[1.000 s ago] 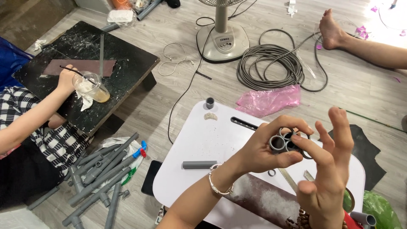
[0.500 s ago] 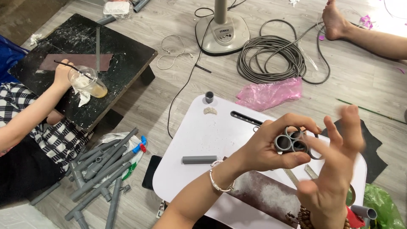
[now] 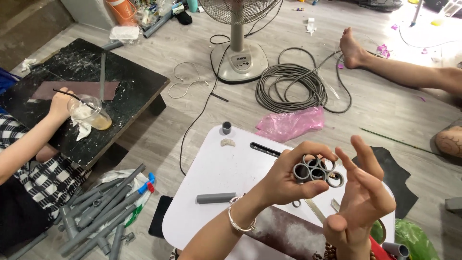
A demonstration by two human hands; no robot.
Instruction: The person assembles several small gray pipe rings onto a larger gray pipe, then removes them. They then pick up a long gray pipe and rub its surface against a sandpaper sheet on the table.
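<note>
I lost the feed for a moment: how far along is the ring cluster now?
Done: several short grey pipe rings sit joined side by side in a cluster. In hand: the left hand grips that cluster, the right hand open beside it. Left: a short grey pipe piece and a small grey pipe cap lie loose on the white table.
</note>
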